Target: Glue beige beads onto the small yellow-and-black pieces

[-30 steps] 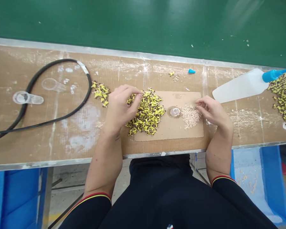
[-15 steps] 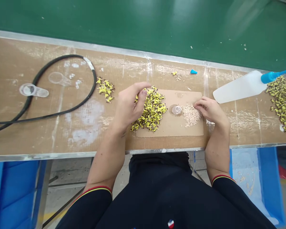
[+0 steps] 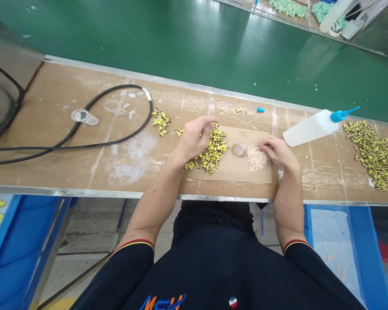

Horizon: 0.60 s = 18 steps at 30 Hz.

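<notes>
My left hand [image 3: 194,138] is over the left side of a pile of small yellow and dark pieces [image 3: 215,148]. Its fingers are bent, with thumb and forefinger close together; anything between them is hidden. At the right edge of a heap of tiny pale pieces [image 3: 257,159], my right hand [image 3: 277,150] has its fingertips pinched together, and what they hold is too small to make out. A small clear cup [image 3: 239,150] stands between the two piles. Both piles lie on a cardboard sheet [image 3: 233,172], the yellow one spilling past its left edge.
A white squeeze bottle [image 3: 310,128] with a blue nozzle lies at right, before a larger yellow pile [image 3: 378,155]. A blue cap [image 3: 260,110] lies behind the sheet. Leftward are a small yellow cluster [image 3: 161,121], a looped black cable [image 3: 116,142] and a clear scoop-shaped piece [image 3: 89,119].
The camera view has shifted, so more of the left side and the far bench shows. Both hands remain at the same piles, with only slight finger movement.
</notes>
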Available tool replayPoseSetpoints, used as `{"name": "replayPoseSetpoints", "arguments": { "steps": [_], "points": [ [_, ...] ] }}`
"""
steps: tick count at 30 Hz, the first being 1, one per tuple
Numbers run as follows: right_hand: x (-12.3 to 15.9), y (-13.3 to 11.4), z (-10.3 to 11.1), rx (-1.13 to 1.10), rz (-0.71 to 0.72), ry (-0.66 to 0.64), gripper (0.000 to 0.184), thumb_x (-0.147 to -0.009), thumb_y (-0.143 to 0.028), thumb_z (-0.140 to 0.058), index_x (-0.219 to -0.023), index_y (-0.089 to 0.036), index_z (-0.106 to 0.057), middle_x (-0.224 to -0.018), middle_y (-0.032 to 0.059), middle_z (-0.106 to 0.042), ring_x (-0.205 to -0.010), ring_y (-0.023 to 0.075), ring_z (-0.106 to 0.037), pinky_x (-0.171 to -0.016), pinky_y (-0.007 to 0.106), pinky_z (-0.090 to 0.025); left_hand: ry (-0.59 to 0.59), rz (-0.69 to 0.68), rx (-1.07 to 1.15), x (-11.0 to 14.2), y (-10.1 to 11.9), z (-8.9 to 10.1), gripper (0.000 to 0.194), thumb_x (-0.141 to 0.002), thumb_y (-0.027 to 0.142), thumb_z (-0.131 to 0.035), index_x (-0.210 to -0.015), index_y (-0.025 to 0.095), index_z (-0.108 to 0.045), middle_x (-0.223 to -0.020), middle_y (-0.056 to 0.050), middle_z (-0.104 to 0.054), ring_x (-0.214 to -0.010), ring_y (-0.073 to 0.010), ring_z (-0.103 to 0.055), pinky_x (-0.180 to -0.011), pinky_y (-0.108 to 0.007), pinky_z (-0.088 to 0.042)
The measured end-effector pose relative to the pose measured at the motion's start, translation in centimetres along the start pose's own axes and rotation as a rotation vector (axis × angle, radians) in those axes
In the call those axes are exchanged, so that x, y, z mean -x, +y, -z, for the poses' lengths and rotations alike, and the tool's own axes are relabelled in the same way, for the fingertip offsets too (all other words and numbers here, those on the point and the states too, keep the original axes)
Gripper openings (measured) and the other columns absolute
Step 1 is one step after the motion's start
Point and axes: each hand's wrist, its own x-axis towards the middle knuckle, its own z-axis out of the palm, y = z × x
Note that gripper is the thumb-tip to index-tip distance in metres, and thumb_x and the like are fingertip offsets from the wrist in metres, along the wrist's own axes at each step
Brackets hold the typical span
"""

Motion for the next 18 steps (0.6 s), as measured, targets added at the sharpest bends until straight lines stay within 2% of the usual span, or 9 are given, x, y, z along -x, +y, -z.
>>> {"name": "replayPoseSetpoints", "arguments": {
  "steps": [3,6,12,15,18],
  "points": [
    [0.20,-0.22,0.20,-0.074,-0.024,0.053,0.013,-0.090,-0.031,-0.057,-0.082,-0.023,-0.063,-0.080,0.0043,-0.068,-0.071,0.0198,-0.059,-0.070,0.036,-0.048,0.012,-0.009,0.041,-0.01,0.08,-0.16,0.036,-0.107,0.034,-0.038,-0.117,0.018,-0.069,-0.099,-0.008,-0.077,-0.091,-0.0173,-0.072,-0.089,-0.031,-0.056],
    [0.31,-0.43,0.24,-0.134,-0.052,0.052,0.015,-0.088,-0.036,-0.059,-0.081,-0.023,-0.063,-0.077,0.0038,-0.069,-0.069,0.0195,-0.058,-0.069,0.036,-0.048,0.002,0.007,0.076,-0.05,-0.07,-0.40,0.036,-0.107,0.038,-0.039,-0.119,0.019,-0.067,-0.088,-0.006,-0.073,-0.080,-0.0173,-0.068,-0.084,-0.032,-0.056],
    [0.40,-0.20,0.10,-0.196,-0.073,0.055,0.033,-0.083,-0.055,-0.069,-0.081,-0.021,-0.072,-0.078,0.0063,-0.075,-0.065,0.0191,-0.059,-0.064,0.036,-0.050,-0.018,0.014,0.069,-0.07,-0.73,-0.74,0.034,-0.103,0.041,-0.045,-0.118,0.019,-0.066,-0.073,0.002,-0.061,-0.065,-0.0141,-0.056,-0.071,-0.028,-0.051],
    [0.63,0.20,0.22,-0.224,-0.112,0.057,0.039,-0.078,-0.060,-0.075,-0.086,-0.021,-0.076,-0.078,0.0065,-0.076,-0.061,0.0178,-0.058,-0.061,0.036,-0.050,-0.028,-0.014,0.041,0.06,-0.54,-0.54,0.033,-0.103,0.035,-0.044,-0.120,0.018,-0.066,-0.080,-0.001,-0.066,-0.070,-0.0147,-0.060,-0.075,-0.028,-0.052],
    [0.83,0.41,0.36,-0.229,-0.120,0.084,0.037,-0.080,-0.057,-0.075,-0.089,-0.021,-0.077,-0.081,0.0073,-0.078,-0.065,0.0194,-0.062,-0.065,0.038,-0.053,-0.031,-0.080,0.023,0.16,-0.21,-0.27,0.032,-0.104,0.030,-0.042,-0.120,0.019,-0.068,-0.091,-0.005,-0.072,-0.080,-0.0170,-0.065,-0.081,-0.031,-0.053]
  ]
}}
